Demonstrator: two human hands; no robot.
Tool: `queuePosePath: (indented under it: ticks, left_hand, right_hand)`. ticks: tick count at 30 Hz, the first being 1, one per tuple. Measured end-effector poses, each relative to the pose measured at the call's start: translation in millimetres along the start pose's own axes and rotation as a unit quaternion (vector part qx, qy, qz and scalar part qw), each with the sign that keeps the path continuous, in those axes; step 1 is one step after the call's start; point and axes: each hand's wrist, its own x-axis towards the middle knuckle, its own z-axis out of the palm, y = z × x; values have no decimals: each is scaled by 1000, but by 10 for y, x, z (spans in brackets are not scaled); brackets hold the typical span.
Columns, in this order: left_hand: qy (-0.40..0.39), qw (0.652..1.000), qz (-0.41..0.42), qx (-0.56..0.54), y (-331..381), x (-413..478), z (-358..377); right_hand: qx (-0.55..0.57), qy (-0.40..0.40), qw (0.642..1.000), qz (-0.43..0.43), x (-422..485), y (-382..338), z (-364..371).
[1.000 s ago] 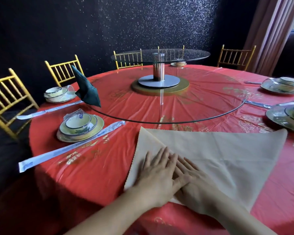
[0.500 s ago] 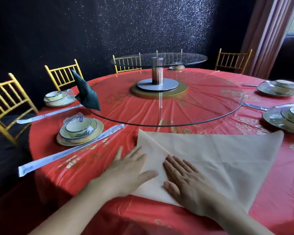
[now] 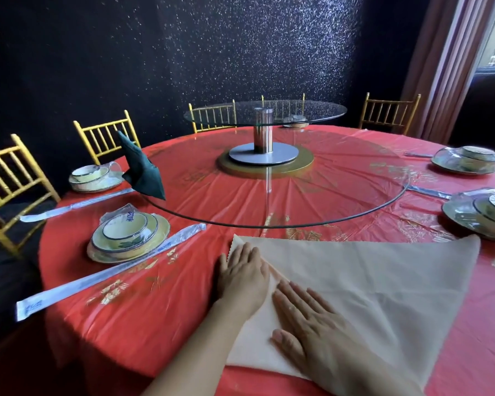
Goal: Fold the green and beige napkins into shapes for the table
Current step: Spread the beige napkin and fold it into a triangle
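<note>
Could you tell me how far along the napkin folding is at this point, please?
Done: the green napkin stands folded on the glass turntable. In hand: the beige napkin lies as a flat triangle, with the left hand and right hand pressing on its left part. Left: shaping it.

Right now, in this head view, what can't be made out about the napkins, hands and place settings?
- Beige napkin: its near corner is cut off by the bottom edge; parts lie under the left hand and right hand.
- Green napkin: its folds are too dark to read.
- Far place setting: small, seen through the glass turntable.
- Right plates: cut off by the right edge.
</note>
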Motion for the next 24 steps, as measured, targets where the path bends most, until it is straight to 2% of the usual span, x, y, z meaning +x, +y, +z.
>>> queuePosePath:
  ticks: [3,6,8,15,19,20,22,24]
  left_hand:
    - [-45,998,-31,11,9,-1,-14]
    - [-56,998,-34,24,15,-6,-24]
    - [-60,997,-33,28,19,-9,-27]
    - [-59,997,-34,21,14,-11,-25]
    - [-58,998,-30,18,24,-18,-44]
    - [-58,998,-30,17,24,-20,-45]
    - [-61,998,-31,16,24,-22,-50]
    - [-63,997,-36,15,28,-22,-49]
  right_hand:
    - [-13,8,1000,-5,-75,63,27]
    - [-63,66,995,-28,-264,270,70]
    - [-71,76,994,-31,-449,440,71]
    - [-117,100,988,31,-1057,854,-3]
    - [-24,40,978,203,-1006,1527,-196]
    - [34,68,966,248,-908,1687,-284]
    - [197,118,899,373,-669,1928,-478]
    - [253,130,841,460,-425,2159,-581]
